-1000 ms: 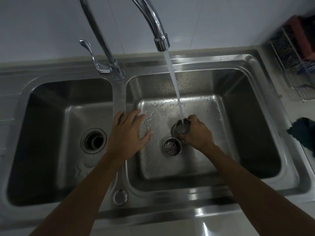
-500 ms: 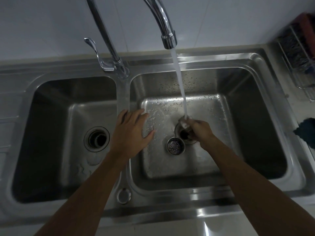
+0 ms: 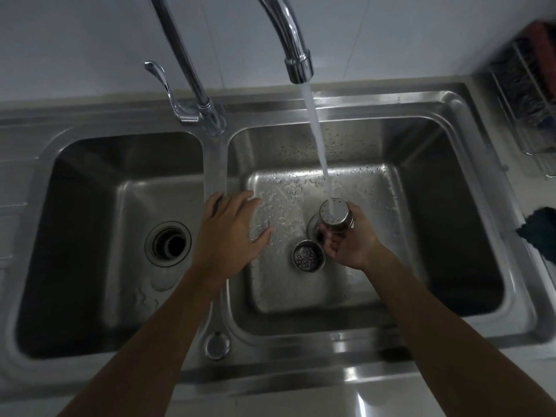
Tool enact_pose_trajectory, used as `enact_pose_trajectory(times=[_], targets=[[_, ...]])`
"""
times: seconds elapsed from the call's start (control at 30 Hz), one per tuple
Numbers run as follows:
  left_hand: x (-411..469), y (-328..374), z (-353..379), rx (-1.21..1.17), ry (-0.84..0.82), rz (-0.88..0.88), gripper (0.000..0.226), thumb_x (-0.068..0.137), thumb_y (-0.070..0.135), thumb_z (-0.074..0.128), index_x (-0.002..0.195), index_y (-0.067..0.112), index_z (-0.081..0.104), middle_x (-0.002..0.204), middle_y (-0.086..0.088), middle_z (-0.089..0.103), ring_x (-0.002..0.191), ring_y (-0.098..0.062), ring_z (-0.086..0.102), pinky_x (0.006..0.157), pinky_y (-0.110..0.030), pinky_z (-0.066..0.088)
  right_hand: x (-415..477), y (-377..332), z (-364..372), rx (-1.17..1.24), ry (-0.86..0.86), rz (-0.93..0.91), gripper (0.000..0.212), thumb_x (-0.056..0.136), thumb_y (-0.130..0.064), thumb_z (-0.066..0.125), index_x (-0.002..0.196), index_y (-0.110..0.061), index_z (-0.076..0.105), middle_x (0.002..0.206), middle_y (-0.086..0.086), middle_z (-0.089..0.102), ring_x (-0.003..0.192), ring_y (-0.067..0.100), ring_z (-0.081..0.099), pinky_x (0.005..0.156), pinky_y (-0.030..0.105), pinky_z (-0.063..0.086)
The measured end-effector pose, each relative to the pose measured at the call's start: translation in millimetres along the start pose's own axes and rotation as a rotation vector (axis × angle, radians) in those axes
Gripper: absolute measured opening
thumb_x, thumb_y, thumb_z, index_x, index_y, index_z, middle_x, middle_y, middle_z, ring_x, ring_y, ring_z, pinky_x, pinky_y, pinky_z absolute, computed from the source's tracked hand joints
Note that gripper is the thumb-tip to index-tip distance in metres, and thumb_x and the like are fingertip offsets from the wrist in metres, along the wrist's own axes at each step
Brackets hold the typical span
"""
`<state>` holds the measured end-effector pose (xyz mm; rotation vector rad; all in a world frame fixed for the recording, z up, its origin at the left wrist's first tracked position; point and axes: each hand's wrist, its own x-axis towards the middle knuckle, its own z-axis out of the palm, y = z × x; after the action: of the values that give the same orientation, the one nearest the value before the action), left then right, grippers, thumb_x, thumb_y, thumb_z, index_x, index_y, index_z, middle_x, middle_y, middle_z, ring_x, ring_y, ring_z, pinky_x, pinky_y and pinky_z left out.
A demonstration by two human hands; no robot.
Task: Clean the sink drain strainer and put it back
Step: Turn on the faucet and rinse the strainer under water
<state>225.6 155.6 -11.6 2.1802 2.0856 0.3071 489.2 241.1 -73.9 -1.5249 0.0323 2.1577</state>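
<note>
The right hand (image 3: 350, 245) gripped the strainer (image 3: 334, 215) under the water (image 3: 316, 130), hiding most of the drain (image 3: 312, 225) behind its fingers, while the left hand (image 3: 230, 236) lay flat, fingers spread.

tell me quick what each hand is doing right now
left hand: open, fingers spread over the sink divider, holding nothing
right hand: grips the drain strainer under the water stream

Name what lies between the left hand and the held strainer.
In the head view, only wet sink floor; another strainer cup sits just nearer.
</note>
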Motion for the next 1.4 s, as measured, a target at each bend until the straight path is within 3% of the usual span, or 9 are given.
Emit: enact_pose_trajectory(times=[0.13, 0.27, 0.4, 0.57, 0.73, 0.83, 0.97, 1.2, 1.4], targets=[[-0.2, 0.3, 0.1, 0.006, 0.007, -0.003, 0.061, 0.093, 0.057, 0.062, 0.139, 0.017, 0.059, 0.146, -0.002, 0.057, 0.132, -0.020, 0.056, 0.125, -0.043, 0.017, -5.1, 1.4, -6.3, -0.173, 0.222, -0.290, 0.046, 0.085, -0.045, 0.078, 0.109, -0.007, 0.069, 0.104, 0.017, 0.073, 0.083, 0.023, 0.068, 0.068, 0.035, 0.060], [-0.2, -0.6, 1.2, 0.004, 0.010, 0.000, 0.061, 0.092, 0.057, 0.061, 0.138, 0.017, 0.060, 0.144, -0.002, 0.058, 0.131, -0.020, 0.056, 0.125, -0.044, 0.019, -8.3, 9.2, -26.2, -1.195, 0.610, -0.558, 0.076, 0.074, -0.035, 0.089, 0.130, -0.006, 0.046, 0.129, 0.016, 0.059, 0.110, 0.037, 0.064, 0.088, 0.043, 0.053], [-0.2, -0.3, 2.2, 0.000, 0.026, 0.002, 0.063, 0.092, 0.058, 0.059, 0.139, 0.016, 0.058, 0.144, -0.002, 0.058, 0.131, -0.021, 0.056, 0.124, -0.045, 0.021, -11.7, 10.8, -35.9, -1.711, 0.584, -0.443, 0.078, 0.079, -0.031, 0.086, 0.131, -0.006, 0.034, 0.133, 0.019, 0.049, 0.115, 0.044, 0.061, 0.089, 0.049, 0.052], [-0.3, -0.2, 1.5, 0.006, 0.021, 0.005, 0.064, 0.092, 0.058, 0.060, 0.140, 0.016, 0.057, 0.145, -0.002, 0.057, 0.132, -0.021, 0.055, 0.125, -0.044, 0.019, -18.0, 9.2, -32.1, -1.932, 0.534, -0.359, 0.090, 0.072, -0.045, 0.089, 0.134, -0.010, 0.033, 0.131, 0.014, 0.049, 0.117, 0.039, 0.060, 0.083, 0.043, 0.049], [0.1, -0.1, 1.6, 0.016, 0.020, 0.008, 0.063, 0.092, 0.058, 0.062, 0.140, 0.017, 0.057, 0.145, -0.001, 0.057, 0.132, -0.020, 0.056, 0.124, -0.045, 0.021, -21.2, 20.1, -10.0, -2.294, 0.486, -0.760, 0.104, 0.062, -0.070, 0.082, 0.141, -0.015, 0.043, 0.140, 0.011, 0.054, 0.124, 0.035, 0.054, 0.103, 0.048, 0.046], [-0.4, 0.7, 1.2, 0.009, 0.027, 0.003, 0.062, 0.093, 0.058, 0.063, 0.139, 0.017, 0.058, 0.144, -0.001, 0.058, 0.131, -0.019, 0.056, 0.124, -0.045, 0.022, -15.8, 40.8, 8.1, -2.401, 0.259, -0.778, 0.105, 0.067, -0.072, 0.077, 0.148, -0.016, 0.040, 0.150, 0.012, 0.049, 0.137, 0.038, 0.047, 0.118, 0.055, 0.030], [-0.7, 1.7, -1.0, 0.007, 0.020, -0.002, 0.061, 0.093, 0.057, 0.062, 0.138, 0.016, 0.059, 0.143, -0.001, 0.059, 0.131, -0.020, 0.056, 0.124, -0.044, 0.021, -2.4, 56.7, 16.5, -2.487, 0.239, -0.715, 0.093, 0.076, -0.064, 0.075, 0.147, -0.015, 0.041, 0.148, 0.015, 0.052, 0.139, 0.039, 0.046, 0.121, 0.058, 0.020], [-0.2, 2.6, -2.3, 0.007, -0.005, -0.014, 0.062, 0.093, 0.056, 0.062, 0.139, 0.015, 0.059, 0.145, -0.001, 0.058, 0.133, -0.019, 0.055, 0.124, -0.045, 0.021, 4.6, 22.5, 18.0, -1.901, 0.458, -0.736, 0.078, 0.078, -0.054, 0.079, 0.136, -0.010, 0.047, 0.129, 0.013, 0.062, 0.114, 0.034, 0.064, 0.096, 0.046, 0.053], [-0.1, 3.1, -4.8, 0.005, -0.016, -0.010, 0.063, 0.094, 0.056, 0.062, 0.141, 0.014, 0.058, 0.145, -0.002, 0.058, 0.134, -0.020, 0.054, 0.125, -0.046, 0.020, 8.0, 2.2, 13.1, -1.737, 0.511, -0.703, 0.078, 0.074, -0.045, 0.087, 0.131, -0.007, 0.050, 0.126, 0.017, 0.059, 0.113, 0.037, 0.058, 0.089, 0.045, 0.054]])
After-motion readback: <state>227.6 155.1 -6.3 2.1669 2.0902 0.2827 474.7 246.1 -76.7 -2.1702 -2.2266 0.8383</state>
